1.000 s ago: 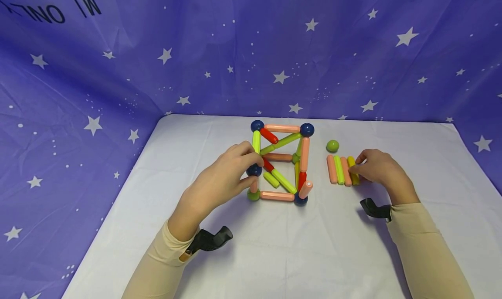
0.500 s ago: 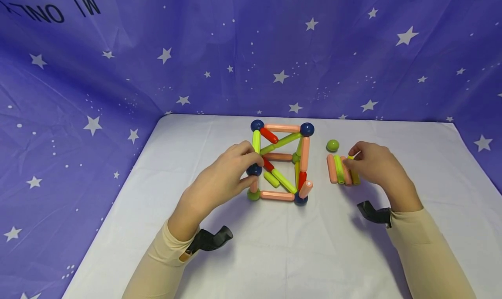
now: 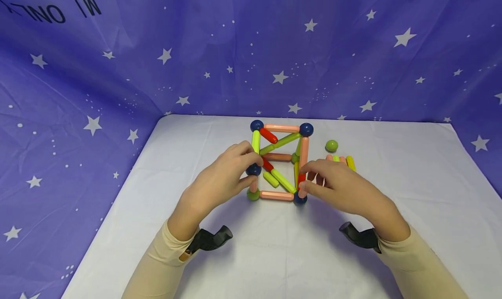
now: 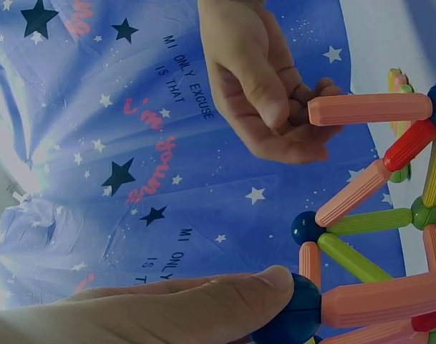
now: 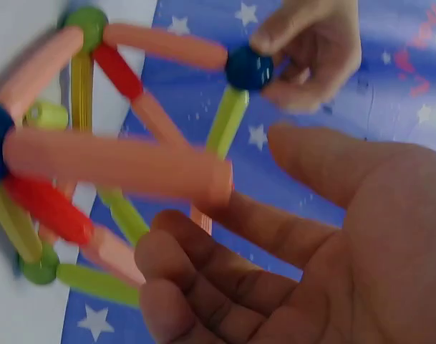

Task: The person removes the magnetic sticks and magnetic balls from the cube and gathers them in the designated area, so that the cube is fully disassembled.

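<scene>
1. The salmon stick [image 5: 117, 165] stands on the blue base ball [image 3: 300, 198], between 4 and 5 o'clock from the middle of the stick-and-ball frame [image 3: 276, 196] in the head view. Its lower end meets the ball; its free end carries nothing.

2. The right hand [image 3: 345, 185] is at that free end, fingers loosely bent. In its wrist view the thumb stands apart from the stick, so no pinch has closed. Best, I judge, to bring thumb and forefinger in evenly from opposite sides; a one-sided push could tip the stick off its ball.

3. The red stick [image 4: 409, 143] meets the same ball, so a sideways tug there would likely disturb it too. Small corrections, pivoting about the ball, seem safest.

4. The left hand [image 3: 223, 177] pinches the raised blue ball [image 5: 250, 67] near 9 o'clock. A light, steady hold should brace that side; squeezing or lifting could part the joints.

5. Farther out on the white surface [image 3: 274, 246], the loose sticks [image 3: 351, 163] lie at about 3 o'clock, partly hidden behind the right hand, and the loose green ball [image 3: 331, 146] between 2 and 3. The right wrist should clear both.
</scene>
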Demonstrator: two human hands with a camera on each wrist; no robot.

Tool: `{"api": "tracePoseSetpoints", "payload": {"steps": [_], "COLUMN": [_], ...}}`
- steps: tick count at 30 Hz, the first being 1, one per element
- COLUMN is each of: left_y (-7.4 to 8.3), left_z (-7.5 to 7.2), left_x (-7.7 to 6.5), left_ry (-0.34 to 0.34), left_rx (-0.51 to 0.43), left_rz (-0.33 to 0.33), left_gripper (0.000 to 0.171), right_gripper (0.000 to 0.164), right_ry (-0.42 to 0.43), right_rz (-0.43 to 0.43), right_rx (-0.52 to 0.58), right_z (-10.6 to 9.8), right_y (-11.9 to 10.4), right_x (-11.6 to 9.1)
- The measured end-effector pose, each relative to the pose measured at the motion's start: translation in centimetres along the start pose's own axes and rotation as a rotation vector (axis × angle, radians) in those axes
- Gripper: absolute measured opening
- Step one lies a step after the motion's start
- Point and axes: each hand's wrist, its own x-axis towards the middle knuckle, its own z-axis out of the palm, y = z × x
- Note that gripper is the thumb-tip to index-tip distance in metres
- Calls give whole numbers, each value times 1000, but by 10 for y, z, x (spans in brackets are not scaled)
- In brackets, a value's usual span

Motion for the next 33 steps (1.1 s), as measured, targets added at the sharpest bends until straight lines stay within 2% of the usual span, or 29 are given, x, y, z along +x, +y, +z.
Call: {"api": "tracePoseSetpoints", "payload": {"steps": [4,7,10,12,20,26,30,32,33], "left_y": [1,1,1,1,1,2,0,-1,0], "left_z": [0,0,0,0,2,1,1,2,1], "left_x": [0,1,2,3,3,2,1,1,1], "left_ry": [-2,-2,0,1,0,-6,-2,-1,-3], "left_rx": [5,3,3,2,4,5,-3,-2,-3], "left_rz": [1,9,15,16,13,1,0,-2,-5], "left_gripper": [25,24,24,25,25,24,25,25,26], "right_gripper": [9,11,15,17,15,28,16,5,7], "right_ry": [-15,-34,-111,-168,-259,-308,-366,-394,-407], "right_rz": [-51,5,77,96,59,20,76,132,167], "right_rx": [-85,-154,-192,-202,-143,-94,-96,-114,-123], "right_z": [6,4,1,0,-1,0,2,3,3], "right_y": [-5,-3,1,4,14,18,20,22,23], "right_x": [-1,-4,-6,-7,-9,-7,-5,-4,-4]}}
